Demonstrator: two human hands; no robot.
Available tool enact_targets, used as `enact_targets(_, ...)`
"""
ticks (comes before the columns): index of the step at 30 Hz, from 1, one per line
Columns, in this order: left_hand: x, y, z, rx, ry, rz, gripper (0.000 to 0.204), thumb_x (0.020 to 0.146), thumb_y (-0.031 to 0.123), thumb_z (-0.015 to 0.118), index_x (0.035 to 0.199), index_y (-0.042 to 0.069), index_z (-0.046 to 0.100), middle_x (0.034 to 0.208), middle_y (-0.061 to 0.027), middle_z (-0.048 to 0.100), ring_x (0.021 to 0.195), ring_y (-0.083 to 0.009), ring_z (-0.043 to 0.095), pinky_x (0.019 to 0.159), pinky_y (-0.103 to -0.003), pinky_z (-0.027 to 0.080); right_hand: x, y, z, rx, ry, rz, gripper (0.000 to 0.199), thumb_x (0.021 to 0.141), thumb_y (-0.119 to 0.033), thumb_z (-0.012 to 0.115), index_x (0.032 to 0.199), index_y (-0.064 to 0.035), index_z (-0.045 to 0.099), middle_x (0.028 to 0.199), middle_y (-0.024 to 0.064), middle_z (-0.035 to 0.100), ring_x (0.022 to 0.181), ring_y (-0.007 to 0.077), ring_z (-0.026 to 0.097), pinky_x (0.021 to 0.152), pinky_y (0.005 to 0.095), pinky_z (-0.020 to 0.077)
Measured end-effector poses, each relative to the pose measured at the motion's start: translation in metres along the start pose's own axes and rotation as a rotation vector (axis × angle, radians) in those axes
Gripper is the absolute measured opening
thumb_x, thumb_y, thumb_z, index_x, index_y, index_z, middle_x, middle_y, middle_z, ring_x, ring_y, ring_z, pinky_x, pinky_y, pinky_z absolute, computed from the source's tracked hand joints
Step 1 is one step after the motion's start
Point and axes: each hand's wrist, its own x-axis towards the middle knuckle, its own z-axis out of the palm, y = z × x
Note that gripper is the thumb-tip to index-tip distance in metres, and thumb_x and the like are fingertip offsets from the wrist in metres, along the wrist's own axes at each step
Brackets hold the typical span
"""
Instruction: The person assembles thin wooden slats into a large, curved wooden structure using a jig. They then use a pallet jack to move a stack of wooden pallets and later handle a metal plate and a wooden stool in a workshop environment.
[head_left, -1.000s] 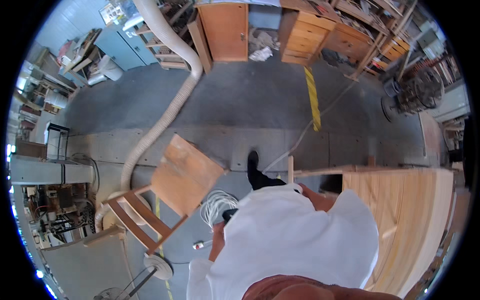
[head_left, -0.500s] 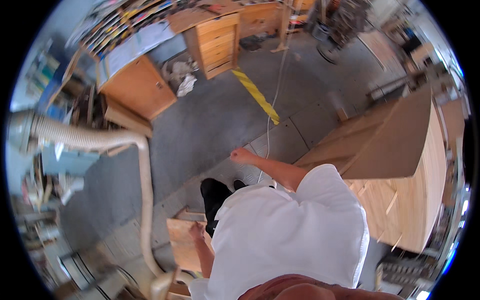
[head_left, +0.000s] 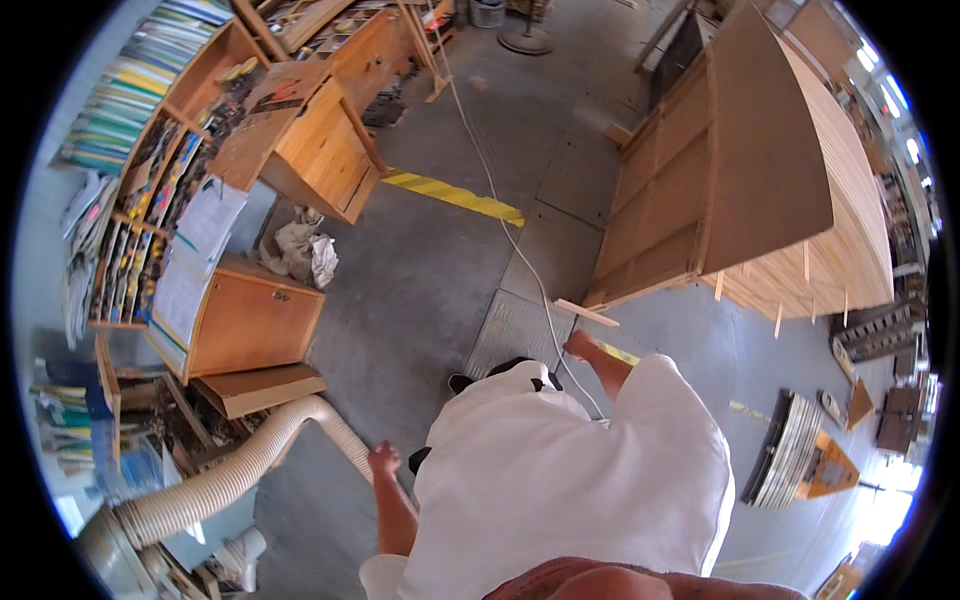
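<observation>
The white cord starts at your right hand and runs away across the concrete floor toward the far end of the shop; it also trails back beside your right leg. Your right hand sits right at the cord, apparently closed round it, though the grip is too small to read for certain. Judging by the lie of the line, it is kept low and to the side so it stays off your feet.

Left hand: loosely curled, nothing in it, hanging just beside the ribbed dust hose. Whether it touches the hose, you cannot tell.

The hose lies on the floor, curving left to a grey machine at the rim of view.

Farther out, left: a low wooden cabinet, door shut, papers stacked on top; a loose board on the floor at its foot. A crumpled cloth lies behind it.

Beyond that, a pale wooden desk unit. Wall shelves packed tight with books and boxes.

Right side: a large slatted wooden hull frame, standing on the floor, a thin stick lying at its near corner. Yellow-black floor stripe crosses under the cord.
</observation>
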Motion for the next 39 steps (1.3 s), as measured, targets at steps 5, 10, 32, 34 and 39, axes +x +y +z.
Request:
enact_targets(5,0.065,0.082,-0.06,-0.587,-0.041,0.199,0.009,0.084,0.022,0.051,0.08,0.014,0.054,0.076,0.0002,0.055,0.071,-0.0168,0.053,0.055,-0.035,0.043,-0.023,-0.039,0.061,0.179,0.078,-0.5,0.026,0.073,-0.032,0.064,0.078,-0.0068,0.07,0.081,0.0173,0.068,0.079,0.0293,0.068,0.069,0.0369,0.0546)
enact_targets(10,0.072,0.167,0.011,-0.289,0.266,0.178,0.018,0.087,0.013,0.053,0.07,0.01,0.055,0.061,0.0042,0.049,0.051,-0.0098,0.048,0.044,-0.027,0.037,-0.015,-0.034,0.058,-0.178,0.061,-0.598,0.019,0.067,-0.025,0.07,0.082,-0.0151,0.071,0.079,0.0096,0.069,0.073,0.0252,0.068,0.066,0.0363,0.0542)
enact_targets(32,0.191,0.261,0.115,0.702,0.301,0.368,0.017,0.086,0.019,0.045,0.08,0.007,0.055,0.077,-0.0161,0.061,0.076,-0.0369,0.061,0.065,-0.049,0.046,0.185,-0.201,-0.261,0.204,0.167,-0.656,0.031,0.078,-0.028,0.062,0.07,0.0028,0.061,0.068,0.0223,0.062,0.06,0.0352,0.057,0.06,0.0443,0.0474)
enact_targets(34,0.228,0.328,0.115,1.146,0.347,0.499,0.028,0.09,0.025,0.04,0.082,0.006,0.058,0.08,-0.0188,0.062,0.079,-0.0394,0.06,0.068,-0.051,0.045,0.205,-0.195,-0.27,0.02,0.204,-0.779,0.032,0.077,-0.028,0.062,0.071,0.0036,0.062,0.071,0.0241,0.062,0.062,0.0354,0.059,0.061,0.0451,0.0477)
enact_targets(39,0.321,0.429,0.083,1.179,0.194,0.255,0.031,0.094,0.025,0.041,0.1,0.005,0.063,0.095,-0.0185,0.066,0.089,-0.0383,0.061,0.076,-0.049,0.047,0.243,-0.178,-0.246,0.098,0.145,-0.322,0.031,0.077,-0.03,0.062,0.082,0.0003,0.068,0.081,0.0233,0.065,0.076,0.0372,0.062,0.071,0.0455,0.0497)
